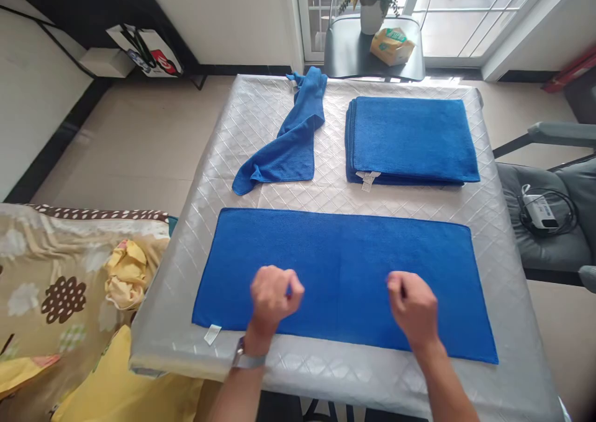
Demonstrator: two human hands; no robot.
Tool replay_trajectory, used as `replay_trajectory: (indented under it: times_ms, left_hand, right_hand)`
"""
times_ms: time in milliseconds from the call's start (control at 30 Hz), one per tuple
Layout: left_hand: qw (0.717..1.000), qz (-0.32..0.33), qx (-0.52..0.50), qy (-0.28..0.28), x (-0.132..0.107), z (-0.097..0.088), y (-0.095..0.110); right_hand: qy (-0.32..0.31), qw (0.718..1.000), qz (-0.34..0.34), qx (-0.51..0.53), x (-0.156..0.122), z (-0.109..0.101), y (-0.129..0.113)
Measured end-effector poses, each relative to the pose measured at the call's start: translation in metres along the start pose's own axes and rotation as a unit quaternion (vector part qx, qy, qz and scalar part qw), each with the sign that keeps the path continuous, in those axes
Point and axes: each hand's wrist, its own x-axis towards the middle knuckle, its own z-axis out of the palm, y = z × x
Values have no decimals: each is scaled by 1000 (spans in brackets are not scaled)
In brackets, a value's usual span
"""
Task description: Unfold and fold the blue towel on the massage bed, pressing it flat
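Left hand: the left hand (pixel 274 291) was curled into a loose fist over the left half of the spread cloth (pixel 342 285), with nothing visible in it.
Right hand: the right hand (pixel 414 307) was likewise curled, over the right half, well apart from the left; no fabric showed pinched in its fingers. Whether either hand touched the cloth could not be told.
Spread cloth: it lay flat and long across the near half of the table (pixel 333 193), its corners out and its care tag (pixel 212 334) poking past the near left corner. A faint crease ran down its middle.
Done, by the look of it: the spread cloth seemed smoothed, and the folded stack (pixel 412 139) sat squared in the far right part, tags at its near left corner.
Left, by the look of it: the spread cloth was not yet folded to the stack's size, and the crumpled cloth (pixel 293 146) lay twisted, far left of centre.
Edges: the crumpled cloth reached the table's far edge; the stack lay near the right edge. The spread cloth's near side stopped short of the near edge.
Room: a bare strip ran between the spread cloth and the two behind it, with more bare cover at both sides.
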Motion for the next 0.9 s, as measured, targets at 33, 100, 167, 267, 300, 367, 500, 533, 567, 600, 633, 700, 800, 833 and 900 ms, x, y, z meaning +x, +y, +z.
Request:
replay_trajectory:
  times_ms: [33, 100, 167, 267, 300, 367, 500, 533, 567, 600, 633, 700, 800, 833, 900]
  left_hand:
    - [999, 19, -32, -4, 12, 11, 18]
    - [998, 17, -62, -25, 31, 31, 47]
    - [995, -2, -68, -74, 43, 46, 63]
    - [985, -19, -55, -160, 45, 63, 63]
    - [982, -20, -46, -183, 42, 68, 59]
    - [975, -21, -27, -220, 37, 75, 52]
    - [969, -23, -6, -245, 32, 82, 50]
    - [970, -23, -3, -243, 32, 83, 51]
    - [970, -22, -1, -243, 33, 83, 52]
    - [970, -22, 2, -242, 33, 82, 51]
    - [970, -24, 7, -242, 33, 81, 48]
    - [969, -38, 21, -242, 30, 75, 37]
    - [966, -83, 48, -240, 20, 59, 0]
    - [964, -101, 55, -241, 16, 52, -16]
    - [956, -137, 72, -248, 7, 35, -54]
  right_hand:
    - [-14, 999, -35, 22, 5, 10, -18]
    - [-39, 994, -84, 49, 13, 30, -49]
    - [-62, 991, -108, 47, 17, 48, -67]
    - [-99, 991, -87, -17, 15, 72, -69]
    - [-109, 990, -73, -43, 14, 78, -66]
    - [-123, 988, -49, -76, 10, 87, -59]
    - [-123, 988, -44, -87, 7, 93, -54]
    - [-120, 988, -44, -88, 7, 94, -55]
    - [-117, 988, -44, -90, 7, 93, -57]
    - [-116, 988, -43, -93, 7, 93, -57]
    - [-116, 988, -40, -97, 7, 92, -57]
    - [-119, 986, -27, -111, 8, 88, -50]
    - [-126, 982, 18, -140, 9, 70, -17]
    - [-128, 980, 40, -151, 10, 60, 1]
    - [-125, 973, 94, -169, 9, 37, 42]
